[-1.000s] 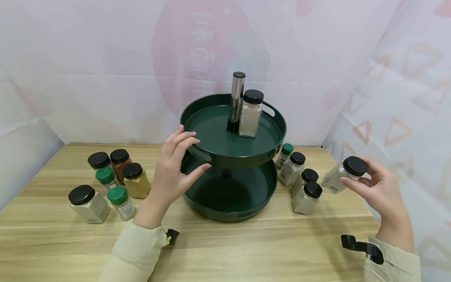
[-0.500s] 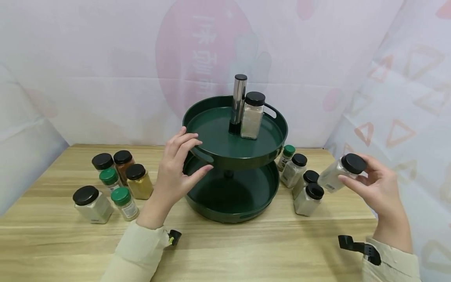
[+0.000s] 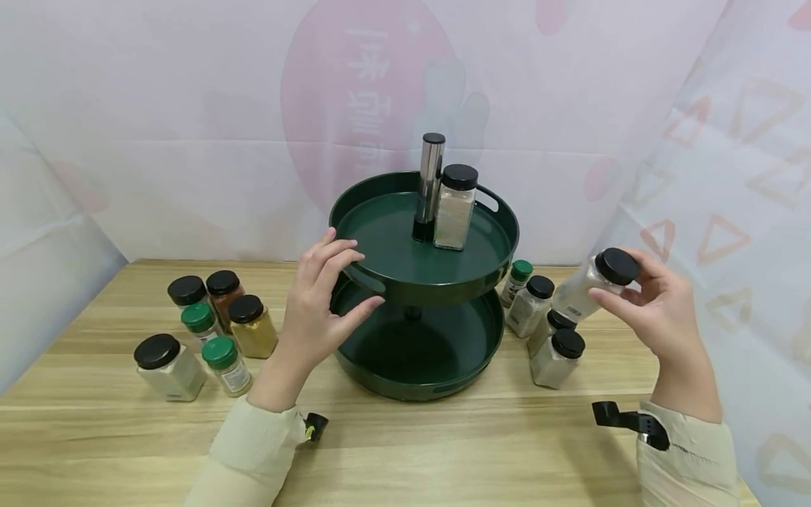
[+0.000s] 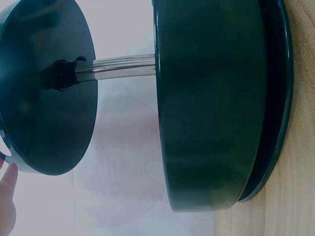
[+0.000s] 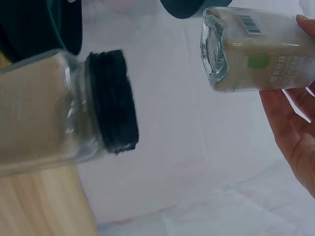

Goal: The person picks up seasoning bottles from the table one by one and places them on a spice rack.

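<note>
A dark green two-tier round tray [image 3: 408,386] stands mid-table in the head view. At the left rim of its upper tier, my left hand [image 3: 317,303] holds the edge by the handle slot, fingers above and thumb lower. My right hand [image 3: 662,306] grips a clear square spice jar [image 3: 579,294] near its black lid, tilted and raised over other jars at the right. In the right wrist view, this jar [image 5: 266,51] shows pale powder and a barcode. Another jar of pale powder [image 3: 453,215] stands on the upper tier beside the metal post [image 3: 431,179].
Below the raised jar stand several jars, including a black-lidded jar [image 3: 555,362] and a small green-lidded bottle [image 3: 514,283]. On the left are several more, among them a yellow spice jar [image 3: 255,332]. A white printed cloth [image 3: 209,197] hangs behind the wooden table [image 3: 456,451].
My right hand has moved left and upward with the spice jar, bringing it over the jars standing at the right. My left hand stays at the tray rim.
</note>
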The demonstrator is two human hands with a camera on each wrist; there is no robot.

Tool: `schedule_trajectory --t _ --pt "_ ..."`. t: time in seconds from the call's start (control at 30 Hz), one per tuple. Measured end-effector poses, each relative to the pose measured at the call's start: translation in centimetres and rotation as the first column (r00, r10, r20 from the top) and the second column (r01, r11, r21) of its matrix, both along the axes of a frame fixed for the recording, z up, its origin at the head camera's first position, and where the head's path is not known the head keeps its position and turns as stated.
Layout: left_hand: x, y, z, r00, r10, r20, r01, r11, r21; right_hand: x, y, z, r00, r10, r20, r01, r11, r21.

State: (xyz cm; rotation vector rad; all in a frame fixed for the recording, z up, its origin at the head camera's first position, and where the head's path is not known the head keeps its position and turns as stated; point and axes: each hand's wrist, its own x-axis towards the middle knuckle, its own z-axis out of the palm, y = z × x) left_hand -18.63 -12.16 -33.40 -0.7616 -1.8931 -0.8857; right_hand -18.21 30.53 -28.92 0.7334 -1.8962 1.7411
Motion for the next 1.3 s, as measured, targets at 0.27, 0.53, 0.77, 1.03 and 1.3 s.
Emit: schedule_trajectory --t 0.27,0.53,0.77,1.03,1.3 --pt "0.0 0.0 0.1 1.0 0.008 0.011 -0.008 1.0 -0.002 -1.5 -1.4 2.1 1.0 0.015 -0.015 -0.015 1.0 -0.023" --pt "0.0 0.0 0.1 1.0 0.004 0.014 -0.004 1.0 0.011 -3.0 -3.4 4.4 0.997 0.033 -0.063 -0.038 0.996 -0.079" --pt "0.1 0.1 0.0 1.0 0.002 0.021 -0.003 1.0 0.013 -3.5 -4.8 5.6 0.998 0.001 -0.055 -0.007 0.994 -0.113" --pt "0.1 0.0 0.0 1.0 0.003 0.015 -0.004 1.0 0.017 -4.2 -6.1 7.0 0.997 -0.006 -0.072 -0.001 0.995 -0.101" --pt "0.0 0.1 0.0 1.0 0.003 0.01 -0.003 1.0 0.006 -4.8 -7.4 8.4 0.994 0.068 -0.085 -0.074 0.995 -0.065"
